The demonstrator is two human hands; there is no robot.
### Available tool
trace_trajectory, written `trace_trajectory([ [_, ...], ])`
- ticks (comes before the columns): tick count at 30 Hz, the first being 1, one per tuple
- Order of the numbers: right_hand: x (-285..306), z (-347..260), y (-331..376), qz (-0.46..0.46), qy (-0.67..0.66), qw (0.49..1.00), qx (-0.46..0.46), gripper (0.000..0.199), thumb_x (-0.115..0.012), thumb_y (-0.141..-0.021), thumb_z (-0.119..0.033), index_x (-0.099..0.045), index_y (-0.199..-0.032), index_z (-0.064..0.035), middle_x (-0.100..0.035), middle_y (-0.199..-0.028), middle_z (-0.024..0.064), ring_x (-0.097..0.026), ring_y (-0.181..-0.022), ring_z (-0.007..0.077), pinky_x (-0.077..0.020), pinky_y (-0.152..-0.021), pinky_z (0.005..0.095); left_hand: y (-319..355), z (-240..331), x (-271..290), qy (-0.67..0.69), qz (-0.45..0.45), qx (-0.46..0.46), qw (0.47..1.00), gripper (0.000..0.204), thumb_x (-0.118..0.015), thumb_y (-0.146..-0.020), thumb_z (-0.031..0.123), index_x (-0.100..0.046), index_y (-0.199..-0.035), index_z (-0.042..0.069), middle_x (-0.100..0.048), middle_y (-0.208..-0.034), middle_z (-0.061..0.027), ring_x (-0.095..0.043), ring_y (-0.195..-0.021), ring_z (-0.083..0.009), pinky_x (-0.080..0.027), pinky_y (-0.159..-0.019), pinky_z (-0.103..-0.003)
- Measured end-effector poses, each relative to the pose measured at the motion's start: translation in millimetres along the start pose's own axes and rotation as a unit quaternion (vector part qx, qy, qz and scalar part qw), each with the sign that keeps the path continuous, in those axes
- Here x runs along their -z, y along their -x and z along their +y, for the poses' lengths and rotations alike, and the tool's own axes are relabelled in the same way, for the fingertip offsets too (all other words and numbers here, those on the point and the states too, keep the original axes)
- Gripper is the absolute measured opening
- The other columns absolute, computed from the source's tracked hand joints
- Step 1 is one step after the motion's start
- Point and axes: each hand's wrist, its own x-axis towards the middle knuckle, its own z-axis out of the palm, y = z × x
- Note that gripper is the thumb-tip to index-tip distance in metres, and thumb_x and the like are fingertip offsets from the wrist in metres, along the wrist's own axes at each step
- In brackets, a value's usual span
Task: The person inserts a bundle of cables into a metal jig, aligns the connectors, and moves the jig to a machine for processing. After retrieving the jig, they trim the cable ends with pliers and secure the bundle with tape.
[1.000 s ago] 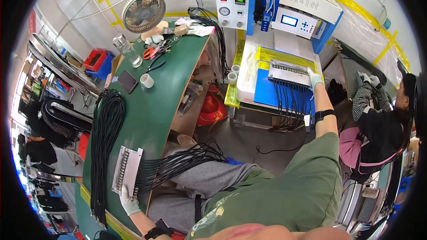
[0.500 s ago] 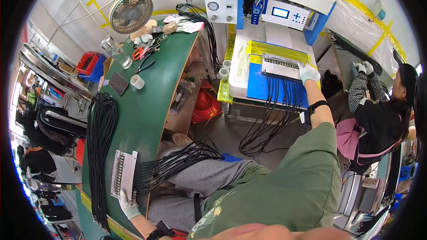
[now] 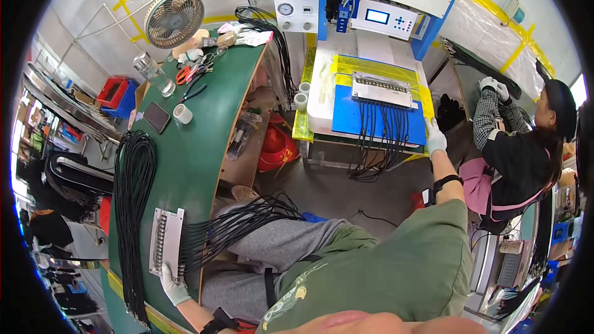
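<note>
My left hand [image 3: 174,287], in a white glove, grips the near end of a metal cable fixture [image 3: 172,230] on the green table. A row of small connectors lines this fixture, and black cables [image 3: 232,233] run from it over my lap. My right hand [image 3: 437,138], also gloved, is at the right front edge of the machine bed, fingers stretched out with nothing seen in them. A second cable fixture [image 3: 383,93] lies across the blue plate [image 3: 349,113] under the machine head [image 3: 341,6]. Its black cables [image 3: 377,139] hang over the bed's front edge.
On the green table [image 3: 192,179] lie a black cable bundle [image 3: 133,179], a phone [image 3: 156,117], a white tape roll [image 3: 182,113], pliers [image 3: 194,91] and a glass bottle [image 3: 154,75]. A fan [image 3: 174,18] stands beyond. At right, a co-worker [image 3: 520,142] sits by another table.
My right hand has let go of the fixture on the machine and moved nearer, to the bed's right front edge. The hanging cables have drawn up and closer together. My left hand keeps its hold.
</note>
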Motion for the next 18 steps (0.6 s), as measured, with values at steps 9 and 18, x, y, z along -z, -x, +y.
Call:
trace_trajectory([
  [9, -7, 50, -44, 0.056, -0.061, 0.983, 0.163, 0.060, -0.068, -0.078, -0.018, -0.054, -0.136, -0.0209, -0.050, -0.143, 0.0128, -0.065, -0.105, 0.0287, -0.0517, -0.090, 0.0401, -3, -2, 5, 0.006, 0.009, 0.015, 1.000, 0.056, -0.068, -0.091, 0.026, -0.047, -0.140, 0.007, -0.059, -0.126, -0.0071, -0.062, -0.107, -0.0207, -0.055, -0.083, -0.036],
  [18, 101, -172, -21, 0.052, -0.302, 0.938, 0.160, 0.037, -0.063, -0.087, -0.042, -0.072, -0.096, -0.0070, -0.072, -0.093, 0.0122, -0.068, -0.083, 0.0257, -0.0505, -0.078, 0.0372, 2, 4, 11, 0.015, 0.025, 0.014, 0.999, 0.048, -0.071, -0.090, 0.025, -0.056, -0.131, 0.006, -0.064, -0.119, -0.0061, -0.064, -0.101, -0.0188, -0.054, -0.084, -0.035],
])
